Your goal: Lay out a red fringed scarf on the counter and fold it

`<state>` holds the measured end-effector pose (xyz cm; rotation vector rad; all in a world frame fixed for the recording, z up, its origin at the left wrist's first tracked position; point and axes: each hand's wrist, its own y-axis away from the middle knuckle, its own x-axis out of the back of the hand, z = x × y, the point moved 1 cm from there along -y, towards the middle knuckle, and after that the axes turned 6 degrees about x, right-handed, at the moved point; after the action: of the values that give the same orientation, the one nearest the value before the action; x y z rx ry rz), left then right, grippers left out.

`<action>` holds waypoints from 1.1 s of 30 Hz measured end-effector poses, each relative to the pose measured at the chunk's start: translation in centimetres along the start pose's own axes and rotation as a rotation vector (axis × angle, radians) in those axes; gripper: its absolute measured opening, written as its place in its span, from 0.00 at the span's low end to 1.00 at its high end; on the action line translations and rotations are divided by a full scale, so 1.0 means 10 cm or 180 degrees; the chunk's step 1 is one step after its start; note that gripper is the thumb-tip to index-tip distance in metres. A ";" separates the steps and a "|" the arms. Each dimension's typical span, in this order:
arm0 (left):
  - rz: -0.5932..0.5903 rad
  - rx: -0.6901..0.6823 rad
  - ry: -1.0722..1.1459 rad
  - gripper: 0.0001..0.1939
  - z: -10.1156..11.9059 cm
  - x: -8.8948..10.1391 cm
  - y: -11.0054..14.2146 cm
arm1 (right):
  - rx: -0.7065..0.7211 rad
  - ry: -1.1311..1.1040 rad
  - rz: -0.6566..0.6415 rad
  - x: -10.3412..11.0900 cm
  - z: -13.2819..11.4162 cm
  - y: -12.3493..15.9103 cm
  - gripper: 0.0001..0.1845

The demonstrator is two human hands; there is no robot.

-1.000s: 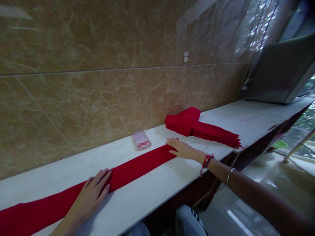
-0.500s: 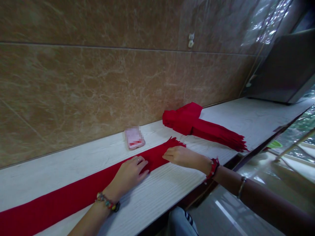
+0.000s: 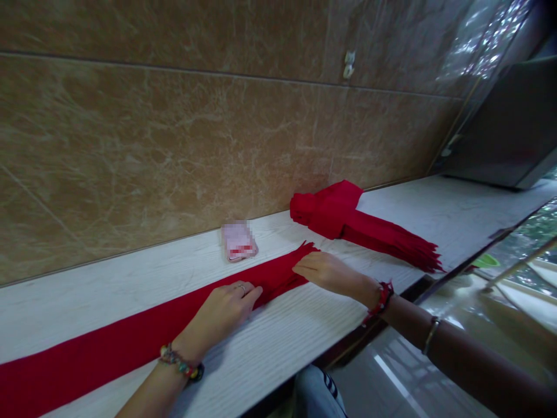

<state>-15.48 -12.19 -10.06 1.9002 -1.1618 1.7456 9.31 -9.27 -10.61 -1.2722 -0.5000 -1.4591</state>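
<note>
A long red cloth strip (image 3: pixel 130 334) with a fringed end, like a scarf, runs diagonally over the white counter. My left hand (image 3: pixel 224 307) rests palm down on the strip, fingers lightly bent and thumb stretched forward; it wears a ring and a beaded bracelet. At the fringed end, my right hand (image 3: pixel 328 271) has its fingers pressed together on the near edge of the cloth, which gathers into creases there. The fingertips of my right hand are partly hidden. Behind it lies a folded heap of red fringed cloth (image 3: pixel 333 212).
A pink phone-like object (image 3: pixel 238 239), partly blurred out, lies between the strip and the brown marbled wall (image 3: pixel 165 157). The white counter (image 3: pixel 278 337) has a dark front edge. A large dark box-shaped thing (image 3: pixel 505 128) stands at the far right end.
My right hand has drawn the fringed end together into creases. My left hand's fingers have come closer together and slid slightly left. The view has shifted a little.
</note>
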 end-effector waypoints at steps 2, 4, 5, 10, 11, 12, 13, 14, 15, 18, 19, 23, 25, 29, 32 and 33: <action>-0.0006 0.0002 -0.0038 0.12 0.00 0.02 0.01 | -0.0028 -0.0038 0.0183 0.02 0.01 0.03 0.11; -0.0013 0.0056 -0.0038 0.12 0.00 0.02 0.02 | -0.0010 -0.0063 0.0281 0.03 -0.01 0.06 0.11; -0.0022 0.0086 -0.0017 0.12 0.01 0.01 0.03 | 0.0018 -0.0077 0.0287 0.02 -0.02 0.07 0.11; -0.0139 0.0184 0.0110 0.09 0.02 -0.04 0.04 | 0.0012 -0.0131 0.0177 -0.07 -0.11 0.11 0.10; -0.0185 0.0178 0.0115 0.09 0.02 -0.05 0.03 | -0.0014 -0.0131 0.0151 -0.08 -0.11 0.11 0.10; -0.0229 0.0173 0.0111 0.09 0.02 -0.04 0.03 | -0.0042 -0.0126 0.0131 -0.09 -0.11 0.11 0.10; -0.0270 0.0170 0.0102 0.09 0.02 -0.04 0.03 | -0.0059 -0.0118 0.0117 -0.09 -0.11 0.10 0.10; -0.0305 0.0168 0.0092 0.09 0.02 -0.03 0.03 | -0.0057 -0.0106 0.0109 -0.09 -0.11 0.10 0.10; -0.0325 0.0165 0.0084 0.10 0.02 -0.02 0.03 | -0.0042 -0.0087 0.0100 -0.09 -0.10 0.09 0.10; -0.0286 0.0142 0.0076 0.10 0.01 -0.01 0.03 | 0.0002 -0.0005 0.0038 -0.09 -0.07 0.07 0.10; -0.0253 0.0138 0.0072 0.10 0.00 -0.01 0.04 | 0.0017 0.0018 0.0004 -0.08 -0.06 0.06 0.10; -0.0072 0.0217 0.0085 0.10 -0.01 -0.04 0.05 | 0.0015 0.0027 -0.0119 -0.06 -0.04 0.01 0.09; 0.0013 0.0253 0.0133 0.09 -0.01 -0.06 0.05 | 0.0007 0.0014 -0.0156 -0.06 -0.04 -0.01 0.09; 0.0041 0.0224 0.0102 0.08 -0.01 -0.06 0.04 | 0.0080 0.0013 -0.0107 -0.04 -0.05 -0.04 0.09; -0.0024 0.0232 0.0035 0.09 0.00 -0.03 0.04 | 0.0056 0.0104 0.0124 -0.02 -0.05 -0.04 0.09; -0.0068 0.0245 0.0024 0.10 0.00 -0.02 0.04 | 0.0025 0.0141 0.0215 -0.02 -0.05 -0.04 0.10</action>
<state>-15.78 -12.39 -10.34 1.9406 -1.0823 1.8089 8.76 -9.43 -10.82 -1.2364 -0.4291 -1.4245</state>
